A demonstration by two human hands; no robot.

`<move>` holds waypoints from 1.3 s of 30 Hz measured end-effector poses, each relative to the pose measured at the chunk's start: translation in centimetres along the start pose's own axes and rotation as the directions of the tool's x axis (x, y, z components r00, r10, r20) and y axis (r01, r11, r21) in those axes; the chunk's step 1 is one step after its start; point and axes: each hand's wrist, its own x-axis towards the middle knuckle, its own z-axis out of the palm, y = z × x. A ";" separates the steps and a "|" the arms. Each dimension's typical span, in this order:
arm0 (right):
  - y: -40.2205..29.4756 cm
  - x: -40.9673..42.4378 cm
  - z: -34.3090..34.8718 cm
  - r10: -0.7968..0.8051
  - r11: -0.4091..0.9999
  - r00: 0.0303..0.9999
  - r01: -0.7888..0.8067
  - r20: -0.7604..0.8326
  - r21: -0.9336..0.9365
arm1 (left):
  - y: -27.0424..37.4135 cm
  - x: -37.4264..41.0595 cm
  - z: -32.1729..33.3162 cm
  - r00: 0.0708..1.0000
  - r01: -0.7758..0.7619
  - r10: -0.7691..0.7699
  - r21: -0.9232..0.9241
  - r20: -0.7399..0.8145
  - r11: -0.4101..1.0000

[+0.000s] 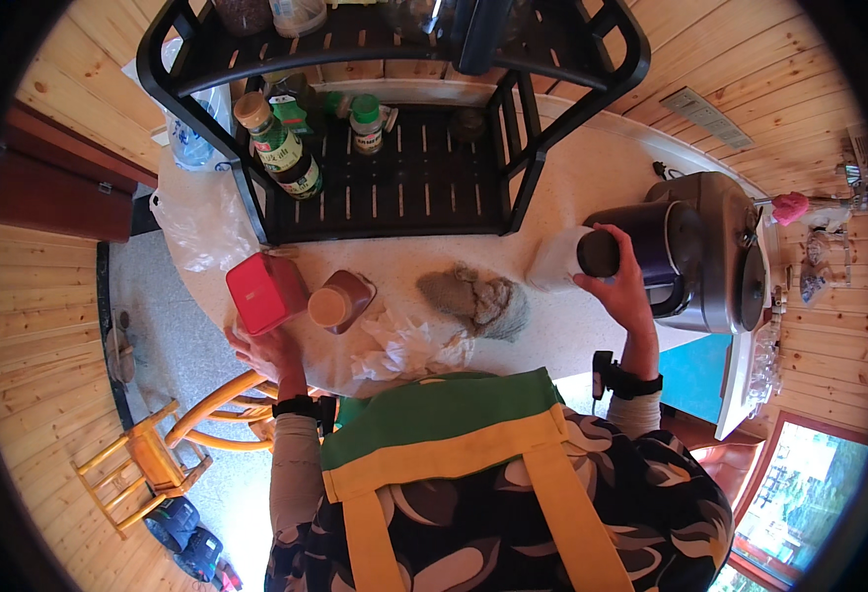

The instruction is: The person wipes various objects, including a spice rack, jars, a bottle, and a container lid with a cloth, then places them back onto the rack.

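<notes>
My right hand (623, 285) grips the dark lid (598, 254) of a whitish jar (554, 259) on the speckled countertop, thumb and fingers on opposite sides of the lid. At the counter's left edge, my left hand (271, 354) is against the near side of a red box (265, 294). Part of its fingers is hidden by the box, so its grip is unclear. A jar with a tan lid (330, 307) and reddish-brown contents stands right of the box. Between the hands lie crumpled white tissues (404, 344) and a bunched grey-brown cloth (478, 301).
A black slatted rack (397, 200) at the back holds a sauce bottle (279, 148) and a green-capped shaker (366, 122). A dark purple kettle (645, 229) and a grey electric cooker (711, 251) stand right. A clear plastic bag (205, 222) lies left; wooden chairs (154, 455) are below.
</notes>
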 end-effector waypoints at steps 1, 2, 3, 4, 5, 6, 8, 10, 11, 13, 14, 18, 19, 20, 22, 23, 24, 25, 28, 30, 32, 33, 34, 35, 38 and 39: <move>0.0 -0.2 -0.5 -0.008 1.000 0.999 0.007 0.045 0.004 | 0.3 -0.1 -0.2 1.000 0.013 -0.013 -0.003 0.007 1.000; -0.3 -0.5 -0.9 -0.042 0.997 0.999 0.043 0.026 -0.066 | 0.4 -0.1 -0.2 1.000 0.007 -0.007 -0.002 0.003 1.000; -0.8 -0.8 -1.4 -0.078 0.988 0.997 0.079 0.013 -0.135 | 0.3 -0.1 -0.1 1.000 0.004 -0.004 0.001 -0.003 1.000; -1.5 -0.9 -1.8 -0.116 0.972 0.993 0.114 0.004 -0.204 | 0.2 -0.1 -0.1 1.000 0.001 -0.001 0.005 -0.008 1.000; -2.4 -0.6 -2.1 -0.095 0.981 0.993 0.083 -0.063 -0.173 | -0.1 0.0 0.1 0.999 -0.022 0.023 0.015 -0.027 1.000; -4.0 -0.5 -2.2 -0.069 0.989 0.989 0.050 -0.130 -0.140 | -0.5 0.0 0.4 0.998 -0.048 0.049 0.027 -0.044 0.998; -6.5 0.5 -1.2 -0.057 0.998 0.971 0.062 -0.230 0.016 | -1.2 -0.1 0.8 0.996 -0.067 0.070 0.045 -0.063 0.997; -8.1 2.2 1.6 -0.130 0.961 0.983 0.156 -0.126 0.228 | -1.3 0.0 1.1 0.995 -0.069 0.072 0.043 -0.065 0.997; -8.9 3.4 3.4 -0.176 0.921 0.981 0.193 -0.079 0.337 | -1.1 0.0 1.0 0.998 -0.044 0.046 0.037 -0.048 0.998; -10.2 6.2 8.0 -0.182 0.951 0.983 0.179 -0.011 0.254 | -0.2 0.1 0.1 1.000 0.014 -0.013 0.021 -0.014 1.000; -10.2 8.1 10.0 -0.185 0.967 0.982 0.186 -0.024 0.173 | 0.4 0.1 -0.4 0.999 0.039 -0.039 0.013 0.007 0.999; -5.8 16.9 15.9 -0.280 0.940 0.948 0.239 -0.151 -0.243 | 0.6 0.2 -0.5 0.995 0.082 -0.082 -0.004 0.049 0.997; -5.0 18.8 16.8 -0.286 0.925 0.939 0.219 -0.189 -0.311 | 0.3 0.2 -0.1 0.996 0.076 -0.075 -0.008 0.055 0.997; -4.4 20.5 17.3 -0.239 0.922 0.959 0.176 -0.151 -0.345 | 0.4 0.2 -0.1 0.997 0.067 -0.066 -0.012 0.046 0.998; -5.4 22.3 18.0 -0.045 0.878 0.993 -0.014 -0.111 -0.478 | 1.0 -0.1 -0.7 0.998 0.054 -0.053 -0.016 0.030 0.998; -4.9 23.3 18.3 -0.003 0.857 0.995 -0.049 -0.100 -0.513 | 1.0 -0.1 -0.7 0.998 0.051 -0.051 -0.015 0.022 0.999; -4.4 23.8 19.0 -0.005 0.828 0.997 -0.040 -0.078 -0.559 | 0.8 -0.2 -0.6 0.998 0.057 -0.057 -0.008 0.012 0.998; -3.9 24.2 19.3 -0.002 0.797 0.998 -0.038 -0.065 -0.603 | 0.9 -0.1 -0.7 0.999 0.054 -0.054 -0.005 0.004 0.999; -2.7 24.5 20.1 0.021 0.800 0.998 -0.051 -0.056 -0.597 | 1.3 -0.2 -1.2 0.999 0.045 -0.045 -0.007 0.028 0.999; -2.2 24.4 20.0 0.041 0.835 0.999 -0.043 -0.016 -0.549 | 1.3 -0.3 -1.2 0.999 0.041 -0.040 -0.008 0.026 0.999; -1.8 24.0 19.7 -0.025 0.883 0.999 0.004 -0.040 -0.470 | 1.3 -0.3 -1.0 0.999 0.032 -0.032 0.000 0.014 0.999; -2.1 23.6 19.7 -0.058 0.905 0.997 0.030 -0.052 -0.425 | 1.3 -0.3 -1.1 0.999 0.034 -0.034 -0.002 0.014 0.999; -2.3 23.1 19.5 -0.092 0.962 0.995 0.082 -0.026 -0.259 | 1.3 -0.3 -1.2 0.999 0.033 -0.033 -0.004 0.015 0.999; -2.4 22.5 19.1 -0.129 0.988 0.992 0.128 -0.007 -0.084 | 1.4 -0.3 -1.2 0.999 0.031 -0.031 -0.006 0.017 0.999; -6.2 17.9 17.6 -0.088 0.695 0.972 -0.097 0.218 0.712 | 1.3 -0.3 -1.5 0.999 0.045 -0.045 -0.003 0.028 0.999; -7.0 16.0 16.8 -0.103 0.404 0.944 -0.249 0.314 0.880 | 1.5 -0.2 -1.3 0.999 0.049 -0.048 -0.011 0.019 0.999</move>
